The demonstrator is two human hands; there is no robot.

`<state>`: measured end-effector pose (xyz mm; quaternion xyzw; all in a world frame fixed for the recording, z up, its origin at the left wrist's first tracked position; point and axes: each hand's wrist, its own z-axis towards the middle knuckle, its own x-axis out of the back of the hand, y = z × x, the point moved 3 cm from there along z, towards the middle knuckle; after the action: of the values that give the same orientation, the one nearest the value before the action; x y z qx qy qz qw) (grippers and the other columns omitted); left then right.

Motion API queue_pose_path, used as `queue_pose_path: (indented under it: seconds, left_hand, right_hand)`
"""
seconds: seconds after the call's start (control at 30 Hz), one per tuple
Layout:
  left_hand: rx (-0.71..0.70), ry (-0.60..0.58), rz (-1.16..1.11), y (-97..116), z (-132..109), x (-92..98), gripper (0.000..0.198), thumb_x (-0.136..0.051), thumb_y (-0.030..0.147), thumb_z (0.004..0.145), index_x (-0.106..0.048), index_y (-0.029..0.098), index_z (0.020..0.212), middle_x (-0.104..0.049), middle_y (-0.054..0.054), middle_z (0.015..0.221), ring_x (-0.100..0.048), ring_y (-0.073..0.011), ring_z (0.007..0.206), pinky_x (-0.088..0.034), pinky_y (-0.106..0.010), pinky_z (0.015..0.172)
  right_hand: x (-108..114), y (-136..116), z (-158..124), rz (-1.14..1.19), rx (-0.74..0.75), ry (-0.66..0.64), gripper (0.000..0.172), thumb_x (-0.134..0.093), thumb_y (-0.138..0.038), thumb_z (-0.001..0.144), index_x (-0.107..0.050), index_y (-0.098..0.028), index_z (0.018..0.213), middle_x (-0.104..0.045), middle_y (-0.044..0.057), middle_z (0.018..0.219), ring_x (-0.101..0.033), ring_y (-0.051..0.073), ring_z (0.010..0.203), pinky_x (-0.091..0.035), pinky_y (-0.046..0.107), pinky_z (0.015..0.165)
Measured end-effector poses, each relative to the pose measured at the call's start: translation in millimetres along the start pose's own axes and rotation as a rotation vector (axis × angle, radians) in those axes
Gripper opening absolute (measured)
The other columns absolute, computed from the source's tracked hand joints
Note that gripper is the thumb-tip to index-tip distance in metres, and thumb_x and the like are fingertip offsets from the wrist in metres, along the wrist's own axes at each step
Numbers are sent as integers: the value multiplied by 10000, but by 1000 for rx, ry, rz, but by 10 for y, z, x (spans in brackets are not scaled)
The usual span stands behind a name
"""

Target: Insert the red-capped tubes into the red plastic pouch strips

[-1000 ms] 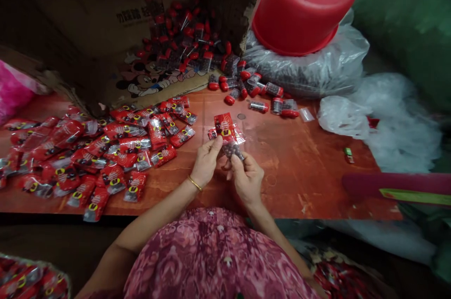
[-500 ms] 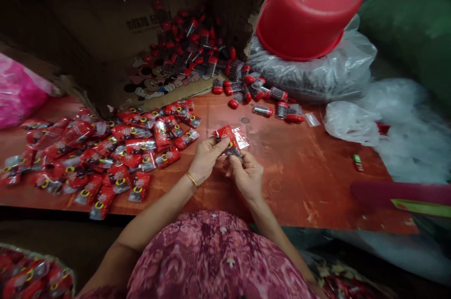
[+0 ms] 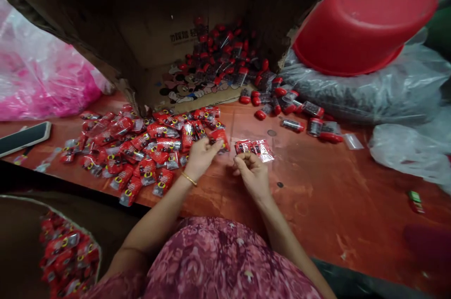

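My left hand (image 3: 201,160), with a gold bracelet at the wrist, is closed on a small red packet (image 3: 220,138) at the right edge of a pile of filled red packets (image 3: 141,148). To its right, my right hand (image 3: 252,174) has its thumb and fingers curled together; whether anything is between them is hidden. Just beyond those fingers, flat red-and-clear packets (image 3: 262,148) lie on the table, partly overlapping.
A cardboard box (image 3: 148,64) lies open at the back, with red-capped little bottles (image 3: 243,75) spilling out. Right of it, a red tub (image 3: 366,26) rests upside down on a clear plastic bag (image 3: 352,97). A phone (image 3: 26,139) lies far left.
My hands have parted. The red packet has gone left with my left hand to the pile, and the flat packets now show uncovered. The view has swung left.
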<state>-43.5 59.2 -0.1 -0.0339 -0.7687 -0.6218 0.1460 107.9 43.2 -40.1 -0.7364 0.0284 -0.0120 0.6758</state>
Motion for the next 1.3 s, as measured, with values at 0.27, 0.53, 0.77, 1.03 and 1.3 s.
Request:
queue_pose_path:
  seconds: [0.27, 0.53, 0.77, 1.03, 1.3]
  left_hand:
    - [-207, 441, 974, 90, 252, 687, 495, -464, 461, 790, -565, 124, 1138, -655, -179, 977, -589, -325, 908, -397, -391, 750]
    - [-451, 434, 954, 191, 200, 532, 411, -446, 394, 843, -590, 182, 1165, -516, -120, 1320, -557, -318, 998, -338, -479, 888]
    - [-641, -136, 776, 103, 202, -719, 328, -431, 341, 866, -638, 203, 1080, -604, -100, 1218, -492, -290, 1174, -344, -474, 964]
    - [-737, -367, 892, -150, 206, -1098, 303, -457, 286, 857, -633, 263, 1102, -561, -84, 1272, -342, -323, 1297, -191, -571, 1059]
    - [-688, -244, 897, 1, 109, -1154, 274, -529, 398, 811, -717, 207, 869, -592, -133, 1208, -371, -364, 1266, -163, -607, 1053]
  right_hand:
    - [522, 9, 77, -405, 182, 114, 303, -499, -443, 812, -593, -172, 713, -564, -18, 554, -514, 107, 479, -421, 225, 473]
    - [911, -219, 862, -1149, 250, 227, 294, -425, -275, 858, -635, -150, 1023, -677, 117, 976, -591, 231, 837, -438, 333, 709]
    - [572, -177, 1602, -1475, 453, -146, 463, -313, -108, 869, -434, -147, 1314, -440, 111, 1374, -324, 297, 1232, -261, 437, 964]
    - [1054, -60, 1024, -1634, 371, -61, 398, -314, -159, 885, -498, -190, 1237, -518, 110, 1260, -415, 274, 1045, -222, 424, 890]
    - [1104, 21, 464, -1642, 347, 53, 396, -362, -174, 880, -519, -217, 1241, -542, 101, 1242, -439, 272, 1029, -302, 364, 774]
